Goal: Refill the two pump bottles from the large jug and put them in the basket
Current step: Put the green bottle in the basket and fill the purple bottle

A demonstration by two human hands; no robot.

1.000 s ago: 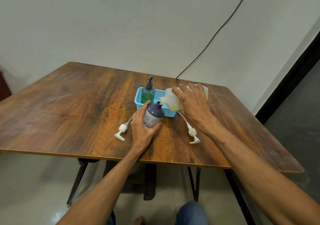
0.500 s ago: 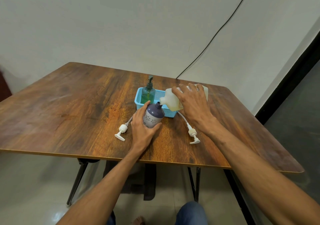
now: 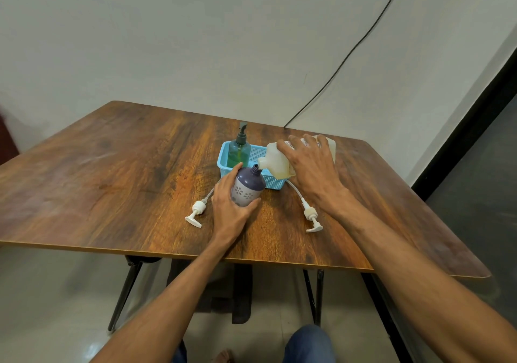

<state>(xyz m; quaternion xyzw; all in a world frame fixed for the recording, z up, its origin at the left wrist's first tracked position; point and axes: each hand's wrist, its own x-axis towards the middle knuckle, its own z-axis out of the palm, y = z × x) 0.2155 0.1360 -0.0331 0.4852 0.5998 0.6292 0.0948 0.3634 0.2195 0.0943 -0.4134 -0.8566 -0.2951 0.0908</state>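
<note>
My left hand grips a purple pump bottle with white flower marks, its neck uncapped and tilted toward the jug. My right hand holds the large translucent jug tipped on its side, spout right above the purple bottle's mouth. A green pump bottle with its dark pump on stands in the left end of the blue basket. Two loose white pump heads with tubes lie on the table: one to the left of my left hand, one to the right under my right wrist.
The wooden table has its front edge close to me and a rounded right corner. A black cable runs up the wall behind the basket. My knees and table legs show below.
</note>
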